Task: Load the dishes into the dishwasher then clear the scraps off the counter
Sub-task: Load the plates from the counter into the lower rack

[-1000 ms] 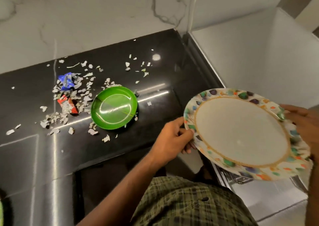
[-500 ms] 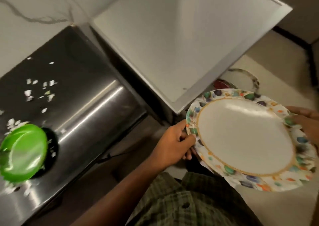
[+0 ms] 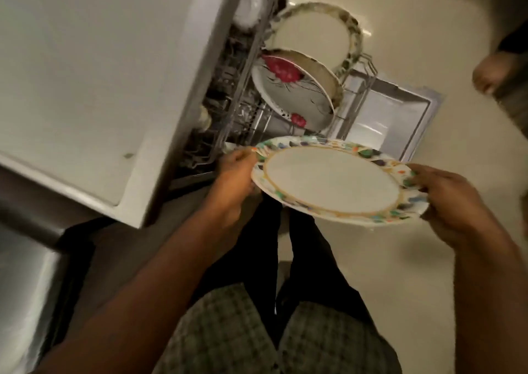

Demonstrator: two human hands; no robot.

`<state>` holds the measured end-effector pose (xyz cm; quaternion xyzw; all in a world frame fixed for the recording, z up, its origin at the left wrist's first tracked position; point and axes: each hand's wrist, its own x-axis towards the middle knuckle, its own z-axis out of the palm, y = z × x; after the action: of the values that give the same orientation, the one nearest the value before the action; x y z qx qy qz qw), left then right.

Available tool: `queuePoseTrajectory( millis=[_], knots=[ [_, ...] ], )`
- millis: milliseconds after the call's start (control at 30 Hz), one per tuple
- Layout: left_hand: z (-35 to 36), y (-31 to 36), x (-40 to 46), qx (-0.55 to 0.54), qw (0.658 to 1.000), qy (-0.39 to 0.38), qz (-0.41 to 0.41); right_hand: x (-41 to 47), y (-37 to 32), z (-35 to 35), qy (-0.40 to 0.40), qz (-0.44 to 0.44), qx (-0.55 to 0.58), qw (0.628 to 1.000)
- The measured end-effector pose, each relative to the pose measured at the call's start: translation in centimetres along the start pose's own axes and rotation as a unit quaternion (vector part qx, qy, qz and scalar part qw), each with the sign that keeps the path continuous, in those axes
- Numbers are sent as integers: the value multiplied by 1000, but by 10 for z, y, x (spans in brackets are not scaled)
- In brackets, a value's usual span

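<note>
Half a second before, the green bowl and the counter scraps were in sight; now they were gone, and the open dishwasher [image 3: 217, 93] filled the head view. Both hands held the spotted plate [image 3: 331, 183] above its rack [image 3: 357, 88]: the left hand [image 3: 234, 173] and the right hand [image 3: 451, 199] each gripped the rim. Two plates [image 3: 300, 88] stood in the rack. Below lay a pale floor [image 3: 400, 273].

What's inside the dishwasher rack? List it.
In the rack stand a red-flowered plate and a floral-rimmed plate behind it. The counter hides the rack's far left; blurred white items there are unclear.
</note>
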<state>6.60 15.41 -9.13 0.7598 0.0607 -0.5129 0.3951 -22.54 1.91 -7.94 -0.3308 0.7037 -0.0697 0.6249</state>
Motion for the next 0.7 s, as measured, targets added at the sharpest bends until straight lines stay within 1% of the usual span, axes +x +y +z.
queuePoseTrajectory(
  millis=[100, 167, 200, 267, 333, 433, 500, 567, 633, 700],
  knots=[
    [4, 3, 78, -24, 998, 34, -54, 40, 29, 35, 7, 41, 46, 998],
    [12, 12, 113, -43, 996, 41, -72, 68, 46, 60, 10, 73, 61, 995],
    [19, 18, 122, -69, 994, 42, -78, 77, 50, 71, 8, 85, 75, 993],
    [31, 29, 135, -120, 988, 64, -77, 92, 58, 84, 3, 110, 111, 988],
    [46, 23, 156, -116, 987, 89, -67, 116, 71, 92, 7, 146, 139, 979],
    [64, 8, 182, -108, 987, 103, -62, 152, 89, 97, 3, 185, 163, 969],
    [72, 3, 198, -106, 985, 121, -61, 171, 90, 98, 6, 192, 161, 968],
    [80, -3, 214, -127, 980, 140, -61, 195, 94, 99, 14, 196, 150, 969],
    [84, -8, 230, -145, 976, 153, -61, 211, 93, 102, 10, 203, 152, 967],
    [87, -9, 242, -141, 974, 169, -54, 226, 92, 103, 3, 209, 164, 964]
  ],
)
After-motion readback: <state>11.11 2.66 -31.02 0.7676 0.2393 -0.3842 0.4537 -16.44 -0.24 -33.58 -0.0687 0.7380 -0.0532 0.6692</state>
